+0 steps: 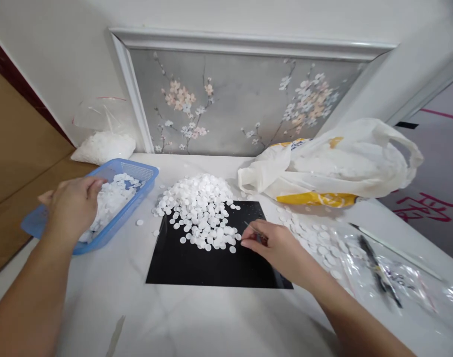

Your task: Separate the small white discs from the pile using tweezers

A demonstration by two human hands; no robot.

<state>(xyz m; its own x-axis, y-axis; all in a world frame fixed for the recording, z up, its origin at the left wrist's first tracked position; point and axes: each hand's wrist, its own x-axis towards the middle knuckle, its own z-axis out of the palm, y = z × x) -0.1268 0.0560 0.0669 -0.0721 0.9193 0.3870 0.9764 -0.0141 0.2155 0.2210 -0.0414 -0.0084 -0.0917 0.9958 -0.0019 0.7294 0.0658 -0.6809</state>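
Small white discs [202, 198] lie heaped on a black sheet [211, 270], spilling over its far left corner onto the table. At the heap's right edge is my right hand [273, 243], its fingers closed on a thin metal tool [262, 239] that is mostly hidden by them. My left hand [72, 206] hangs over a blue plastic basket [118, 225] holding more white discs. Its thumb and fingertips are pressed together, and whether a disc is between them is hidden.
A clear bag of white pieces [105, 146] sits behind the basket. On the right lie a white and yellow plastic bag [334, 168], scattered discs [319, 238], a black pen [377, 267], a white pointed stick [397, 253] and clear bags [408, 285]. A floral panel [229, 99] backs the table.
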